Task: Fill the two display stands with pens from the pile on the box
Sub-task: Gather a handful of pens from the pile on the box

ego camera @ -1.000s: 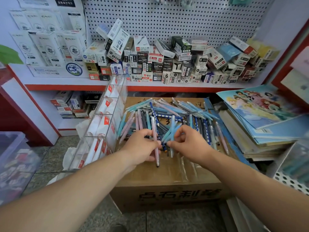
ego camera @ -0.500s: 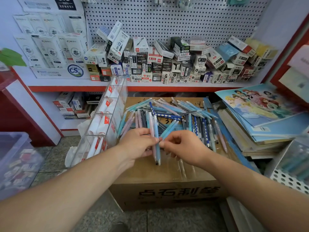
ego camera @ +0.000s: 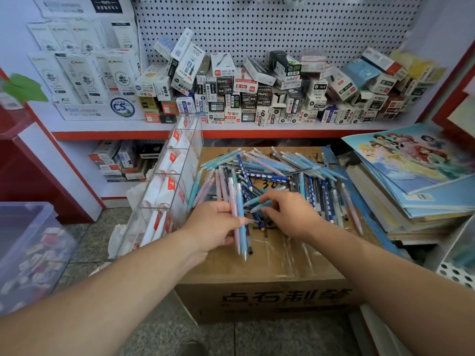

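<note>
Pens [ego camera: 272, 173] piled on taped cardbd box [ego camera: 270, 299]; pegboard [ego camera: 257, 27] + stocked shelf [ego camera: 231, 129] behind.

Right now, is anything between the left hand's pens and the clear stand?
Nothing lies between them. But white wrappers sit in the pockets of the clear stand, where the pens in the left hand would go.

- Pen pile [ego camera: 270, 173] atop box [ego camera: 270, 299], centre.
- Display stand [ego camera: 164, 191] just L of box.
- Book stack [ego camera: 424, 201] R of box.
- Shelf [ego camera: 102, 129] w/ small cartons [ego camera: 257, 93] behind.
- Bin [ego camera: 25, 253] far L.
- L hand [ego camera: 216, 227] w/ two pens [ego camera: 240, 227], R hand [ego camera: 293, 214] at pile's near edge.
</note>
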The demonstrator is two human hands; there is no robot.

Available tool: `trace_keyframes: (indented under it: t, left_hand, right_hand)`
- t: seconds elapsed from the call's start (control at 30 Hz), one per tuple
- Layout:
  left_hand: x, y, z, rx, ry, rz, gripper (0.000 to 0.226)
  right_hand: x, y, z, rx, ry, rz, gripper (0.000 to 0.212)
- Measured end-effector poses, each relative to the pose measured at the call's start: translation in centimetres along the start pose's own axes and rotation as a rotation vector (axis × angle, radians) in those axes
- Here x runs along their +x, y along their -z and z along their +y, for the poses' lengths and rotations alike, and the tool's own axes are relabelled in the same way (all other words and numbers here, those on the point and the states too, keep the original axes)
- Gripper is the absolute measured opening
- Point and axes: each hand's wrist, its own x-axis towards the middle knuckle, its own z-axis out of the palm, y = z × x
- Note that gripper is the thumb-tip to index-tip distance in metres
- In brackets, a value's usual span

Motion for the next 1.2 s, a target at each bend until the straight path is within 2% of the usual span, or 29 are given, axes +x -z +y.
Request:
trace_keyframes:
  t: [0.43, 0.57, 0.67, 0.77, 0.9, 1.2]
  left_hand:
    - [0.4, -0.6, -0.1, 0.038, -0.035, -0.031, 0.018]
    - [0.4, -1.0, 0.0, 0.019, -0.032, -0.034, 0.018]
    - [0.4, -1.4, 0.2, -0.031, -0.040, -0.049, 0.019]
    - [0.4, -1.8, 0.3, -0.066, -0.069, -0.060, 0.022]
    - [0.4, -1.9, 0.1, -0.116, -0.069, -0.051, 0.021]
    - [0.4, -0.9, -0.4, -0.127, 0.006, 0.027, 0.023]
  right_hand:
    - [-2.5, 1.0, -0.4, 0.413, -0.213, 0.023, 0.008]
    - [-3.7, 1.7, -1.1, 0.687, -0.288, -0.048, 0.027]
    - [-4.5, 2.1, -1.9, 0.782, -0.245, -0.122, 0.030]
    - [-5.1, 2.1, -2.6, 0.772, -0.178, -0.142, 0.025]
    - [-5.3, 1.7, -2.7, 0.695, -0.139, -0.083, 0.018]
    - [-3.6, 0.7, -3.1, 0.495, -0.005, -0.101, 0.020]
